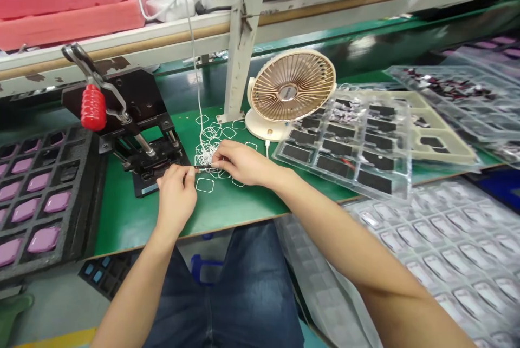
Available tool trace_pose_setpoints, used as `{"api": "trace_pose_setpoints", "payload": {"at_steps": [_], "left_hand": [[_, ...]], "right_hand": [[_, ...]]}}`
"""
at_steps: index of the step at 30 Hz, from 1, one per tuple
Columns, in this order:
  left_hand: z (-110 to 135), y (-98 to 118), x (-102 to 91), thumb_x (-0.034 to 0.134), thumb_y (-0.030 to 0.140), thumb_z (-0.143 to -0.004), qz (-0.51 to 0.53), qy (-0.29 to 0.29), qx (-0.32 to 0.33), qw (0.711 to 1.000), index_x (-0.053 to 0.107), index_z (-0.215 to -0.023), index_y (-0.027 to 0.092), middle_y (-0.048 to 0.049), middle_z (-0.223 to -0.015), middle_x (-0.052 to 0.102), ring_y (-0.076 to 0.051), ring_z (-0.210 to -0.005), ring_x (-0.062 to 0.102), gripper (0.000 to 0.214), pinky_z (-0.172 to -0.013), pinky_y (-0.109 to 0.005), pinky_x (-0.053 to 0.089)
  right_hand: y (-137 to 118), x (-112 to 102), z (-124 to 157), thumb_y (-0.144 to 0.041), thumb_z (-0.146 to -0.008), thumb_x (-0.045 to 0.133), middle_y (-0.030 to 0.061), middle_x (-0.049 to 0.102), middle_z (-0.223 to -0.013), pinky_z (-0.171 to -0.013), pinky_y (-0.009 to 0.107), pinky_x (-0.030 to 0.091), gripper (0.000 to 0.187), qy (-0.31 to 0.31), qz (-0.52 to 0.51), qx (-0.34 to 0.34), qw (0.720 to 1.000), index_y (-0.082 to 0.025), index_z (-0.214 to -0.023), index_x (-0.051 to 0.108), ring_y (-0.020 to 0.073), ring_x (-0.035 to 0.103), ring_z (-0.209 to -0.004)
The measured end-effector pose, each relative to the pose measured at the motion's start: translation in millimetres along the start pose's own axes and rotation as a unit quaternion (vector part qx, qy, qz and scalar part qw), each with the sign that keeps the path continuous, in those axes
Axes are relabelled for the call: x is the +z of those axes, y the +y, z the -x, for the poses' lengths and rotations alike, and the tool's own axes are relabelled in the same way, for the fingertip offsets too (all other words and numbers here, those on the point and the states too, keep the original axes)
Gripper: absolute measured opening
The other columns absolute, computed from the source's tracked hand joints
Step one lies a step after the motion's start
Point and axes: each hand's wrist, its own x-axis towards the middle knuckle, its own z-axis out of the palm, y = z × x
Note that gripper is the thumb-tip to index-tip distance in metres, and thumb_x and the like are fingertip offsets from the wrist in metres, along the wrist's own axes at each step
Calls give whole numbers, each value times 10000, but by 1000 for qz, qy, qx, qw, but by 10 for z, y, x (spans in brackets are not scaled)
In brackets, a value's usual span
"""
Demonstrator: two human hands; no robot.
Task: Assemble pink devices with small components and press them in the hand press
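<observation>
left hand (176, 194), right hand (239, 163) | each pinches one end of small thin dark strip (202, 166), seemingly steadying it | just right of black metal press with red handle (134, 120)

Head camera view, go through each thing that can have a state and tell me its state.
left hand, pinching the small dark part
right hand, pinching its other end
small dark part, held between both hands
press lever, raised, untouched
fan, upright; spinning or not unclear
white rings, loose, scattered
clear tray, most pockets filled
black foam tray, partly filled with purple pieces
</observation>
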Motion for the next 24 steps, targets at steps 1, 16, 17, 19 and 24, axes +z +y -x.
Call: {"api": "trace_pose_setpoints", "payload": {"at_steps": [1,16,17,19,24], "left_hand": [[-1,8,-4,526,278,-1061,3,-1,-2,1000,765,-953,235,-63,-1047,740,-310,-1061,676,266,-1029,-521,379],[17,1,17,512,300,-1062,8,4,0,1000,760,-923,241,-46,-1028,739,-282,-1018,674,290,-1070,-503,359],[17,2,17,513,298,-1062,9,5,0,1000,759,-919,241,-45,-1029,740,-280,-1018,673,290,-1061,-497,358],[17,4,16,515,294,-1062,11,8,2,1000,759,-914,241,-43,-1026,741,-276,-1013,671,290,-1029,-481,362],[17,-5,20,520,291,-1056,13,13,11,1000,762,-918,238,-49,-1002,735,-277,-1000,672,284,-920,-439,387]], "right_hand": [[11,5,1,-155,-1044,684,51,644,-1022,-852,311,475,74,0,-3,-2,1000,-173,-973,677,203,607,-944],[45,18,59,-168,-1064,642,65,646,-1041,-905,345,508,82,14,-9,-30,999,-189,-1016,705,230,619,-1001],[41,15,63,-165,-1067,637,66,648,-1043,-909,347,508,88,14,-8,-32,999,-188,-1023,709,231,621,-1006],[36,8,72,-157,-1074,626,67,651,-1045,-912,350,510,103,13,-5,-34,999,-185,-1035,717,233,624,-1016],[33,-15,99,-186,-1030,730,61,651,-1077,-915,347,517,28,7,1,-28,1000,-191,-1058,724,235,625,-1047]]}}
